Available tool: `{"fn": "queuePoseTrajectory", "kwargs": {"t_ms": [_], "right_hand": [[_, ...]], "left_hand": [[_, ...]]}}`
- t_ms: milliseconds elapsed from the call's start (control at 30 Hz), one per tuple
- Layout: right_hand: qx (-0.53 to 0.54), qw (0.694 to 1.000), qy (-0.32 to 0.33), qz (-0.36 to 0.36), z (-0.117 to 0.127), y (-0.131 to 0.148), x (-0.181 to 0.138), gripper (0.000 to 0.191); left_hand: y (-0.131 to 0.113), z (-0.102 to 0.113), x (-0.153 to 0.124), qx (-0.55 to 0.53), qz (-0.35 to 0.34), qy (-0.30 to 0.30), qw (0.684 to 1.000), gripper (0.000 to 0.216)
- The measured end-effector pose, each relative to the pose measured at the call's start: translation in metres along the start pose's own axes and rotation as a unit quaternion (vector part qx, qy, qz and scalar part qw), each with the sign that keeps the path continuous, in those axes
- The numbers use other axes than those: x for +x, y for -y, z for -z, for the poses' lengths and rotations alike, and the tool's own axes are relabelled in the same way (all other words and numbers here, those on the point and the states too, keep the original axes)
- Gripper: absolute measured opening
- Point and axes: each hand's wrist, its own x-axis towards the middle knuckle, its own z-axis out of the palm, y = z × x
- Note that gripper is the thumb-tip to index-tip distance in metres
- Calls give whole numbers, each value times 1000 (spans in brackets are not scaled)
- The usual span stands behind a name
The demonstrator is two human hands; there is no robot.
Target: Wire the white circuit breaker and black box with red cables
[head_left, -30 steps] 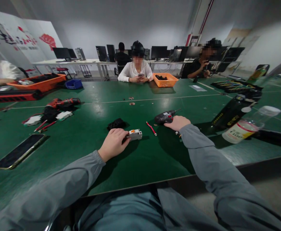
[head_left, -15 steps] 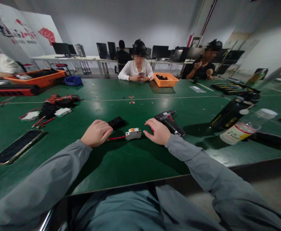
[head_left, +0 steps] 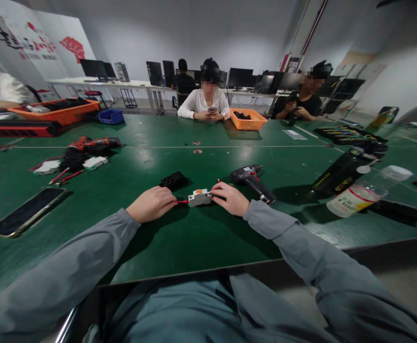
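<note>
Just between the two hands, the breaker [head_left: 200, 197] sits on the green table [head_left: 208, 243], orange switch up. The left hand [head_left: 153, 204] is pinched narrow on a red wire [head_left: 183, 202] that runs into the breaker's near side. The right hand [head_left: 232, 197] has come away from the drill [head_left: 246, 176] and drawn in to the breaker's other end, so both hands now seem to serve this one piece. Its fingers are narrow, a small tip poking up above them; whether they grip the breaker or something hidden, I cannot tell. Well left of the left hand lies a phone [head_left: 26, 209]. Just beyond that hand is a black block [head_left: 173, 180]; the drill lies just beyond the right. Far past both, a person [head_left: 204, 102] sits beside an orange basket [head_left: 249, 125].
</note>
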Motion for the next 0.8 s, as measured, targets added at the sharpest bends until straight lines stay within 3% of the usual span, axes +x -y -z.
{"fn": "queuePoseTrajectory", "kwargs": {"t_ms": [800], "right_hand": [[13, 1000, -7, 12, 1, 8, -3, 16]], "left_hand": [[-3, -6, -3, 62, -52, -36, 996, 32]]}}
